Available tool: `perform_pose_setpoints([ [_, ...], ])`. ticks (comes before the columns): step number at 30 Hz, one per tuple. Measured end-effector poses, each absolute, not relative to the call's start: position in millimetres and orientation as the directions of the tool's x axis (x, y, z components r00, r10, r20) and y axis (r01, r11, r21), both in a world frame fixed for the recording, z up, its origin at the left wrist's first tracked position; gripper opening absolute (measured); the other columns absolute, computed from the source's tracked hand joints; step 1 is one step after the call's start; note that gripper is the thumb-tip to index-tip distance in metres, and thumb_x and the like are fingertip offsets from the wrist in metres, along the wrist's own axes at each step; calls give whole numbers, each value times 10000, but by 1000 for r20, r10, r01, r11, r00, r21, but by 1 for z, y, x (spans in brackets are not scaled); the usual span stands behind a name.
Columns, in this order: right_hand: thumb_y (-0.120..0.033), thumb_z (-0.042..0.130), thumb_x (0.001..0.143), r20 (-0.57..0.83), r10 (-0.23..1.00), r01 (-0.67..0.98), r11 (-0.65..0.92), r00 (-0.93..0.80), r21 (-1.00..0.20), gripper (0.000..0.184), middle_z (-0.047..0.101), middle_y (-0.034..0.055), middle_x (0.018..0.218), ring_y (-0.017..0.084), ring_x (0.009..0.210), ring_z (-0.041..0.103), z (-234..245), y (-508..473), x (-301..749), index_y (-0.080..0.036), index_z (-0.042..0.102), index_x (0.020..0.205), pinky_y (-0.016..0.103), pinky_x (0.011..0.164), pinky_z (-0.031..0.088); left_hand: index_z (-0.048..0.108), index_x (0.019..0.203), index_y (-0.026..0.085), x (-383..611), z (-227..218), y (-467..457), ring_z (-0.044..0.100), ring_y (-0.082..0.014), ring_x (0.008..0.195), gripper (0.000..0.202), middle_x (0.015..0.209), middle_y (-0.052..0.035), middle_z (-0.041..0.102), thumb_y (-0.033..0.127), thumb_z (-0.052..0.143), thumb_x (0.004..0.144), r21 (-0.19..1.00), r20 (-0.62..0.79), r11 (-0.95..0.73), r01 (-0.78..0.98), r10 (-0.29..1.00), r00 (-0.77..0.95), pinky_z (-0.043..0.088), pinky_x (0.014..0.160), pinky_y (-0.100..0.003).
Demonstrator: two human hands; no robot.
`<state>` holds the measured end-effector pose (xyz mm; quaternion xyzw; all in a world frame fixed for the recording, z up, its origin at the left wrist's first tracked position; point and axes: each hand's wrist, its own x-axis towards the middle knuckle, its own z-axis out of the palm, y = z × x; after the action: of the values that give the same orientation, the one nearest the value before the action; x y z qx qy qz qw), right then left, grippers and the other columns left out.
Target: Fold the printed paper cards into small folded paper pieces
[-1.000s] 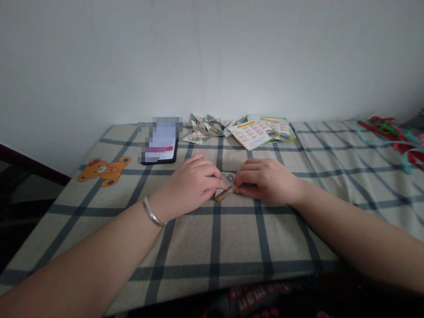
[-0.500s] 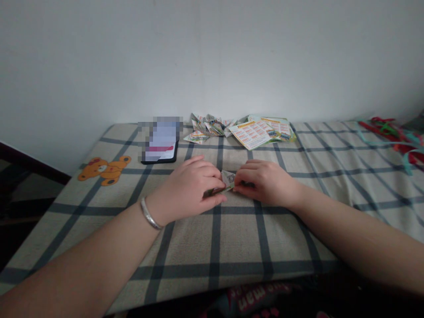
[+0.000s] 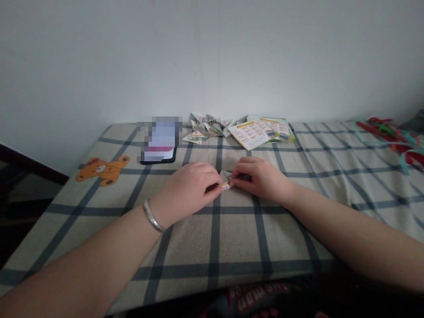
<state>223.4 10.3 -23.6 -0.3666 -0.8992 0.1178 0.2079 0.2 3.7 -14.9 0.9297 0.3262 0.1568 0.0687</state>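
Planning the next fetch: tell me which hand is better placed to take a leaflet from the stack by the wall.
Right, probably. The right hand lies almost straight before the leaflet stack; the left hand sits nearer the phone. Both pinch the folded paper.

Bare tabletop (image 3: 212,238) lies open near and right of the right hand (image 3: 265,180), while the phone (image 3: 158,148) sits just beyond the left hand (image 3: 187,191), papers (image 3: 205,128) and leaflets (image 3: 256,132) line the far wall (image 3: 212,57), and ribbons (image 3: 394,134) crowd the far right.
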Motion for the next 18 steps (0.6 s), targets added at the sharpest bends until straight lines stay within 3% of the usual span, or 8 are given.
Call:
perform_pose_setpoints([
  [13, -259, 621, 897, 285, 690, 607, 722, -665, -333, 124, 633, 28, 825, 151, 800, 572, -24, 16, 221, -161, 674, 842, 257, 745, 417, 644, 861, 165, 2, -19, -1, 609, -195, 936, 171, 966, -56, 649, 259, 519, 932, 223, 245, -734, 641, 679, 692, 501, 855, -349],
  [18, -263, 629, 887, 298, 729, 649, 685, -617, -331, 135, 636, 24, 795, 145, 766, 564, -25, 14, 218, -158, 670, 813, 249, 706, 402, 622, 1038, 178, 1, -21, 3, 600, -204, 981, 169, 1043, -54, 652, 279, 530, 939, 207, 270, -729, 653, 684, 678, 493, 880, -365],
])
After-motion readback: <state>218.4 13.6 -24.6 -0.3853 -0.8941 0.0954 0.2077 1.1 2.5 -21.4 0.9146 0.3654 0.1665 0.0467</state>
